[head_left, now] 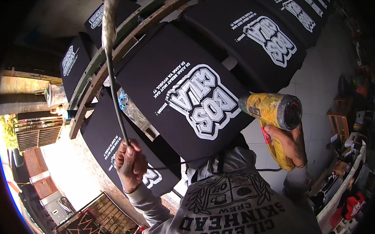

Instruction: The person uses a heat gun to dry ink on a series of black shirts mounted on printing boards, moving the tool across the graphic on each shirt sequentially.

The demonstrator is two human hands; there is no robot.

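Observation:
My right hand (289, 143) grips the handle of a yellow heat gun (264, 108), whose casing is worn and stained. Its nozzle points left, close by the edge of a white and grey lettered print (205, 102) on a black shirt (148, 62); whether the two touch I cannot tell. A dark power cable (117, 101) is pinched in my raised left hand (132, 165) and hangs from a frayed, pale wrapping (109, 25) above. Past the hand, a length of cable runs across my front towards the gun. The black shirt lies flat and stretched out before me.
More black shirts with the same print lie on both sides, one at the right (268, 40) and one at the lower left (114, 147). A long wooden rail (120, 48) runs behind them. Cluttered shelving (341, 186) and a red bag (353, 205) stand at the right.

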